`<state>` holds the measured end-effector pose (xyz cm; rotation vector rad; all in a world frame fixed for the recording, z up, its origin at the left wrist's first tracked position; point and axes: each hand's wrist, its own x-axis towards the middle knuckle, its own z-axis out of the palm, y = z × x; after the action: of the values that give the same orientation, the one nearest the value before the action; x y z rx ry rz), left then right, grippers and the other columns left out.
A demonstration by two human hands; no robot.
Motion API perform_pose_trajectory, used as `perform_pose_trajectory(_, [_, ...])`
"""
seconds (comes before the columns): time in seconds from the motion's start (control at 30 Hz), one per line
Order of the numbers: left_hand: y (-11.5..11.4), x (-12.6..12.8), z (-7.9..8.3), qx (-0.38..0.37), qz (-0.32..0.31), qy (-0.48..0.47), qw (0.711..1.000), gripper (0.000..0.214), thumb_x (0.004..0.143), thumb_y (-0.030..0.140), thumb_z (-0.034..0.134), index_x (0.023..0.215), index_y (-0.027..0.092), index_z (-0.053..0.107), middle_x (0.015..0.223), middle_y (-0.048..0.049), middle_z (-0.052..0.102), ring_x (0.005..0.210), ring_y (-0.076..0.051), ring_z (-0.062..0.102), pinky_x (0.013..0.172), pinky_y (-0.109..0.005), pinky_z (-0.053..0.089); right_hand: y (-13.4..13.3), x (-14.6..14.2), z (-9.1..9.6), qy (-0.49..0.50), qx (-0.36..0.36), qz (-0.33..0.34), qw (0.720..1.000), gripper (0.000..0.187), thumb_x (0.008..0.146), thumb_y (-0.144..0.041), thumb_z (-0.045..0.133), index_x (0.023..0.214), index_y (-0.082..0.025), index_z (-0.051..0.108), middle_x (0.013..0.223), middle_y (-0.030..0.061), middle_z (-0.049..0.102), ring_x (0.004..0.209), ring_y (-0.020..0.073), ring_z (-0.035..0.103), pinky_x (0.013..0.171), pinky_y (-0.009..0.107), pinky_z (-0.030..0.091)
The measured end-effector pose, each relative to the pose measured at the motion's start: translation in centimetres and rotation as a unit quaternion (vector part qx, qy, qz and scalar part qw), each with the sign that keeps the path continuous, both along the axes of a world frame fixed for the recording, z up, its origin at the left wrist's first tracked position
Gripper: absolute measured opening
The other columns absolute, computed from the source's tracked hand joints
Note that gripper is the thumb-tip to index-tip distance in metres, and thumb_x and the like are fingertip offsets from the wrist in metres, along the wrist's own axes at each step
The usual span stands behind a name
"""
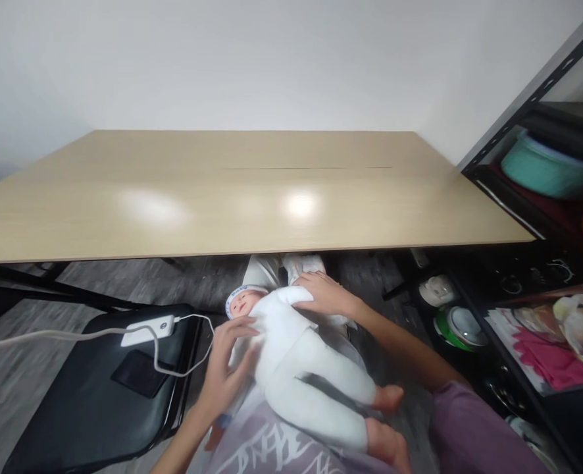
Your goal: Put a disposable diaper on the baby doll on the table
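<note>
A baby doll (291,349) in a white suit and a white printed headband lies face up across my lap, its head to the left and its bare feet to the right. My left hand (229,352) is curved around the doll's near arm, thumb and fingers some way apart and touching its chest. Across the doll's body, my right hand (328,294) is closed over the end of its far sleeve; the doll's hand there is hidden beneath my fingers.
A wooden table (252,197) stands ahead, its front edge just beyond the doll. On the left, a black chair (89,401) holds a white power bank (146,331) with a cable and a dark phone (141,373). Shelving with a teal tub (551,168) and pink cloth (555,359) stands right.
</note>
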<state>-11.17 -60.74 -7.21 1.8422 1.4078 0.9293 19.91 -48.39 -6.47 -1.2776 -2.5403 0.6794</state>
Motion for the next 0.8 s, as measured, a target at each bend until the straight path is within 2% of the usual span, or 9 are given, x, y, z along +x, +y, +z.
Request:
perform_pose_trajectory(0.07, [-2.1,-2.0,-3.3,-0.043,0.112,-0.005,0.993,0.050,0.104,0.067,0.062,0.129,0.024,0.068,0.146,-0.0163,0.067,0.141,-0.038,0.061,0.125,-0.062,0.048,-0.7,-0.2,0.6,0.020,0.012,-0.017,1.000,0.037,0.104,-0.048,0.079,0.130,-0.022,0.077,0.127,0.0107,0.075,0.120,0.0299,0.071,0.105,0.042,0.054])
perform_pose_trajectory(0.17, [-4.8,-3.6,-6.9,-0.204,0.139,-0.024,0.969,0.069,0.099,0.077,0.061,0.143,0.023,0.063,0.149,-0.0165,0.066,0.145,-0.039,0.062,0.124,-0.061,0.051,-1.5,-0.5,0.9,0.061,0.014,-0.046,0.997,0.037,0.104,-0.048,0.080,0.131,-0.024,0.076,0.125,0.0087,0.075,0.120,0.0275,0.071,0.102,0.038,0.055])
perform_pose_trajectory(0.23, [-5.9,-3.9,-7.9,-0.257,0.123,-0.018,0.958,0.072,0.093,0.077,0.067,0.140,0.023,0.066,0.143,-0.0151,0.070,0.142,-0.040,0.064,0.122,-0.060,0.054,-1.7,-0.5,0.6,0.077,0.005,-0.057,0.995,0.036,0.103,-0.047,0.080,0.131,-0.025,0.076,0.125,0.0077,0.075,0.118,0.0262,0.072,0.102,0.037,0.056])
perform_pose_trajectory(0.3, [-6.1,-3.9,-7.8,-0.250,0.112,-0.001,0.962,0.074,0.086,0.074,0.075,0.138,0.021,0.068,0.139,-0.0143,0.072,0.138,-0.041,0.067,0.120,-0.059,0.057,-1.8,-0.4,0.4,0.084,-0.005,-0.061,0.995,0.036,0.103,-0.047,0.080,0.131,-0.026,0.076,0.127,0.0071,0.076,0.116,0.0255,0.073,0.101,0.036,0.056])
perform_pose_trajectory(0.43, [-4.8,-3.7,-5.2,-0.211,0.085,0.013,0.974,0.061,0.084,0.059,0.077,0.131,0.022,0.067,0.130,-0.0117,0.078,0.121,-0.039,0.075,0.111,-0.056,0.062,-2.4,0.5,1.6,0.094,-0.010,-0.082,0.992,0.038,0.104,-0.050,0.078,0.136,-0.029,0.075,0.135,0.0063,0.077,0.118,0.0264,0.075,0.101,0.037,0.058])
perform_pose_trajectory(0.53, [-3.0,-3.6,-2.1,-0.174,0.064,0.026,0.982,0.054,0.084,0.050,0.074,0.128,0.023,0.064,0.120,-0.0094,0.081,0.109,-0.036,0.078,0.096,-0.047,0.065,-3.6,1.7,4.5,0.108,0.019,-0.101,0.989,0.036,0.105,-0.050,0.077,0.135,-0.030,0.076,0.135,0.0055,0.077,0.117,0.0262,0.077,0.101,0.037,0.059])
perform_pose_trajectory(0.6, [-1.6,-3.5,0.2,-0.139,0.057,0.043,0.988,0.054,0.084,0.047,0.073,0.130,0.022,0.062,0.118,-0.0089,0.081,0.106,-0.034,0.078,0.093,-0.043,0.064,-4.5,2.9,6.9,0.127,0.048,-0.118,0.984,0.033,0.105,-0.048,0.076,0.133,-0.030,0.076,0.133,0.0047,0.078,0.114,0.0253,0.077,0.100,0.036,0.059])
perform_pose_trajectory(0.7, [1.4,-2.6,4.0,-0.101,0.014,0.070,0.992,0.056,0.086,0.046,0.073,0.134,0.022,0.060,0.122,-0.0084,0.079,0.106,-0.032,0.077,0.092,-0.039,0.061,-5.3,5.1,9.8,0.139,0.106,-0.155,0.972,0.035,0.102,-0.042,0.077,0.135,-0.030,0.074,0.131,0.0050,0.078,0.116,0.0264,0.077,0.101,0.037,0.059])
perform_pose_trajectory(0.8, [5.7,-1.1,7.3,-0.099,-0.051,0.063,0.992,0.056,0.089,0.048,0.075,0.137,0.023,0.059,0.125,-0.0067,0.078,0.108,-0.030,0.076,0.094,-0.036,0.060,-4.9,7.5,10.8,0.121,0.171,-0.195,0.958,0.036,0.099,-0.039,0.077,0.133,-0.027,0.074,0.125,0.0073,0.078,0.115,0.0288,0.076,0.101,0.040,0.060])
